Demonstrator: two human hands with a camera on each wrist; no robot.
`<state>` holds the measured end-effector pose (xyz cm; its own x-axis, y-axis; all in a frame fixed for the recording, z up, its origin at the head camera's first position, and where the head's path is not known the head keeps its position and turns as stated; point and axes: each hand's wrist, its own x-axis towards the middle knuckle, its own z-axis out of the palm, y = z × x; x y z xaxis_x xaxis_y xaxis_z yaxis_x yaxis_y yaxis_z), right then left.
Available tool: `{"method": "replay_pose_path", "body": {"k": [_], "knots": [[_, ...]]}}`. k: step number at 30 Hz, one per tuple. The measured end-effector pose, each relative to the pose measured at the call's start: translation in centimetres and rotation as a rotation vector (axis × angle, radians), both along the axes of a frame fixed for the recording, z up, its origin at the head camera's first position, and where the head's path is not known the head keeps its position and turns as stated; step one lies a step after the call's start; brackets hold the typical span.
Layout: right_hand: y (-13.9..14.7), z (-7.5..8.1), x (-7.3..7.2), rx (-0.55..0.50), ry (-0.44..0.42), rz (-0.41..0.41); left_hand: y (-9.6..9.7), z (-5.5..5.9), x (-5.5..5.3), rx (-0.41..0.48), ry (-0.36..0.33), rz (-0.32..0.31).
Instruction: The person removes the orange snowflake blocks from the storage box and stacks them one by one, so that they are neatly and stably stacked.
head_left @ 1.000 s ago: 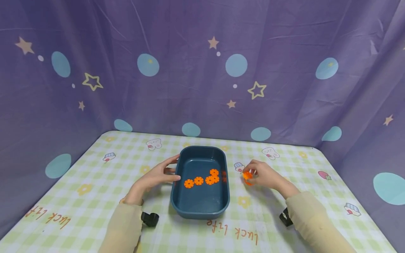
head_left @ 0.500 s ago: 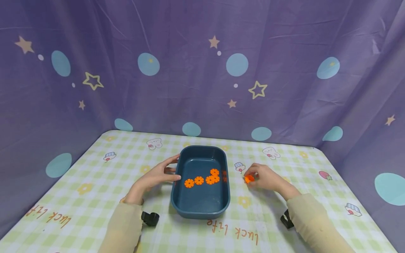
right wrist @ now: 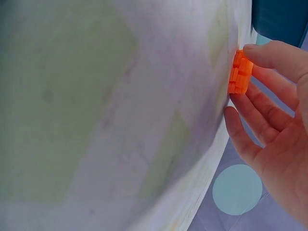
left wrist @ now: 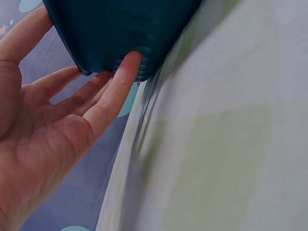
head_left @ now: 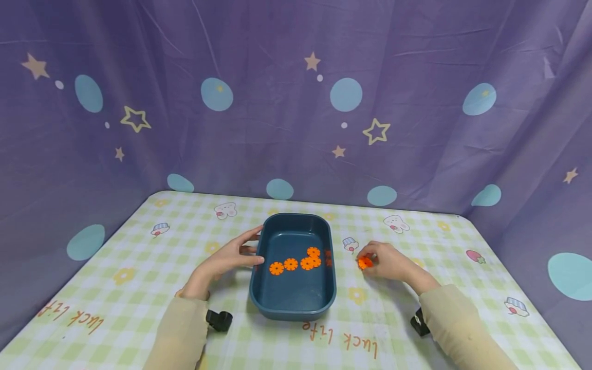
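Observation:
A dark teal rectangular bin (head_left: 293, 293) stands on the table with several orange, flower-shaped notched discs (head_left: 290, 264) lying flat inside it. Beside its left wall is my left hand (head_left: 226, 258), thumb and fingertips touching the outside, fingers fairly straight. To the right of the bin, my right hand (head_left: 389, 262) pinches a small stack of the same orange discs (head_left: 365, 262) between thumb and fingers. The right wrist view shows this stack (right wrist: 240, 72) edge-on, close over the tablecloth, with the thumb at its upper end.
A green-and-white checked tablecloth (head_left: 139, 313) with printed cartoons and lettering covers the table. Behind the table hangs a purple curtain (head_left: 277, 139) with stars and blue ovals. Black wrist camera mounts (head_left: 219, 321) sit at both sleeves.
My right hand has lowered slightly, and the orange discs in it have drawn together into a neater stack. My left hand and the bin have stayed in place.

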<state>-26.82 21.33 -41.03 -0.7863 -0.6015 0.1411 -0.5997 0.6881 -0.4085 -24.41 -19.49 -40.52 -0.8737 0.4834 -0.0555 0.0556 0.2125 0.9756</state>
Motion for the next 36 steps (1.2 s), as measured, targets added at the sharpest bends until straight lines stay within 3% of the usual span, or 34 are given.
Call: {"method": "replay_pose_path", "body": {"k": [18,36], "knots": [[0.0,-0.1,-0.2,0.012,0.007,0.002,0.0,0.2,0.1,-0.014,-0.005,0.016],[-3.5,3.1,-0.5,-0.049,0.046,0.064,0.1,0.2,0.3,-0.016,-0.013,0.024]]}}
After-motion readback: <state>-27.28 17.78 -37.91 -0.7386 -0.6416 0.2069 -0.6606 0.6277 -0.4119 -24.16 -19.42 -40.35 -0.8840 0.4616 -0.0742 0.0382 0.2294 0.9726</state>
